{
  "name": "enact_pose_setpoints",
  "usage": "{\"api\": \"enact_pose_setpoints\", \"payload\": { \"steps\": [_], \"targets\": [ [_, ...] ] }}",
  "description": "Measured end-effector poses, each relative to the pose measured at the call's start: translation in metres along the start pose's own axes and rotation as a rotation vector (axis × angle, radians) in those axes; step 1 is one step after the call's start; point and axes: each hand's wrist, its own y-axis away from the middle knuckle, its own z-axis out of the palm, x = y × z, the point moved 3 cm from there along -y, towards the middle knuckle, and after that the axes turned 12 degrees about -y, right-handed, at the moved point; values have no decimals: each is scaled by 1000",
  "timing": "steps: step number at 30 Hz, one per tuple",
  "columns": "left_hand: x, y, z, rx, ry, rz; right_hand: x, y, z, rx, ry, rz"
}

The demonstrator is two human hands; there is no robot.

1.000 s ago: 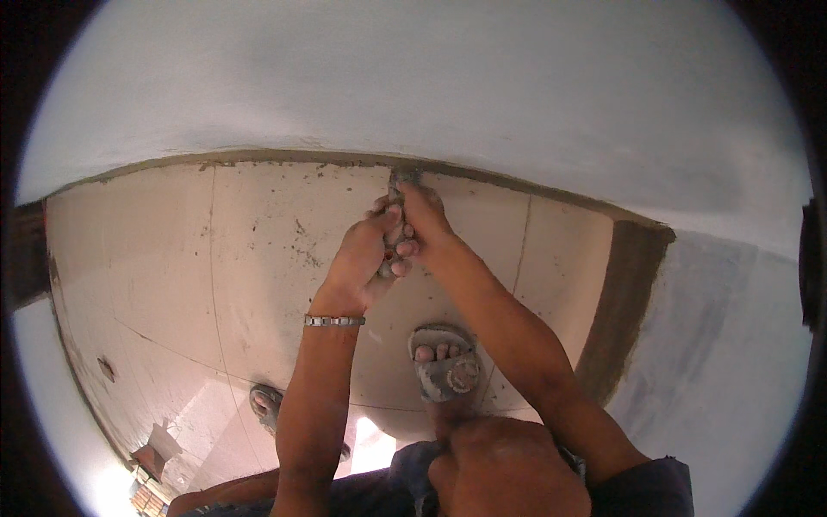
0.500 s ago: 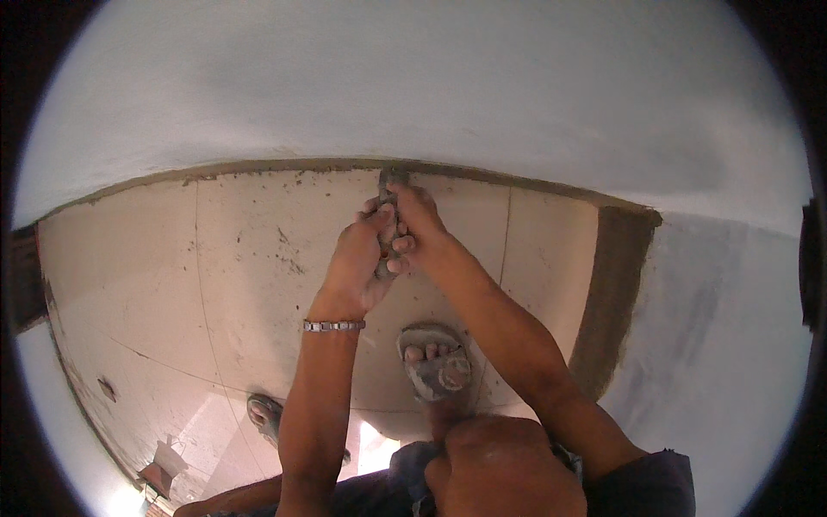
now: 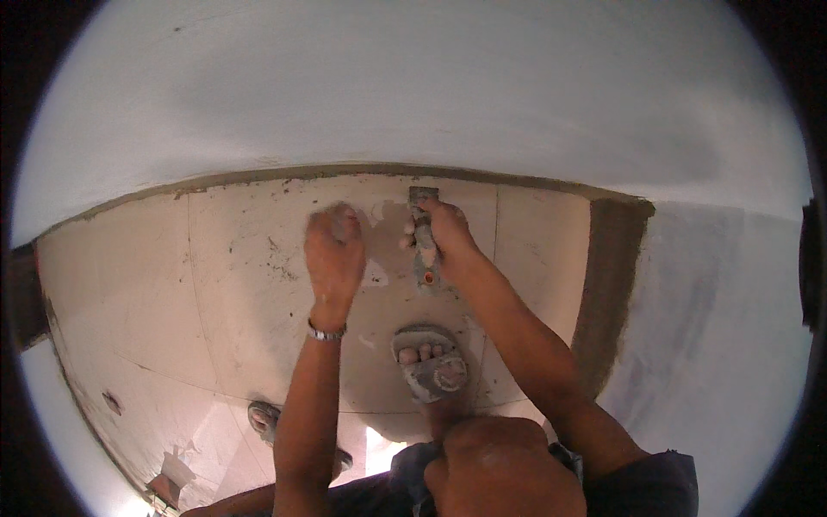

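Note:
My right hand (image 3: 441, 229) grips a cement-caked hand tool (image 3: 426, 252) with a flat, narrow blade, held over the tiled floor near the wall's base. My left hand (image 3: 336, 254) is apart from it, to its left; the fingers are curled but smeared by motion, so whether they hold anything is unclear. A grey strip of mortar (image 3: 525, 183) runs along the foot of the white wall (image 3: 431, 86). Small dark crumbs lie on the pale tiles (image 3: 250, 241). My sandalled foot (image 3: 428, 362) is below the tool.
A wider mortar band (image 3: 607, 293) borders the tiles on the right, beside a pale grey-streaked surface (image 3: 689, 310). My other sandal (image 3: 263, 420) is at lower left. A small dark object (image 3: 112, 401) and a brownish piece (image 3: 165, 487) lie on the left part of the floor.
My two hands were together on the tool at the wall's base; now the left has let go and moved left, while the right has drawn the tool slightly right and back from the wall.

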Motion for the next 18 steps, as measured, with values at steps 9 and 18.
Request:
{"api": "enact_pose_setpoints", "payload": {
  "steps": [9, 18],
  "targets": [
    [6, -21, 47, 400, -458, 239, -4, -21, -10, 16, -204, -112],
    [24, -16, 73, 449, -592, 297, -21, -6, -21, -49, 47, -79]
  ]
}}
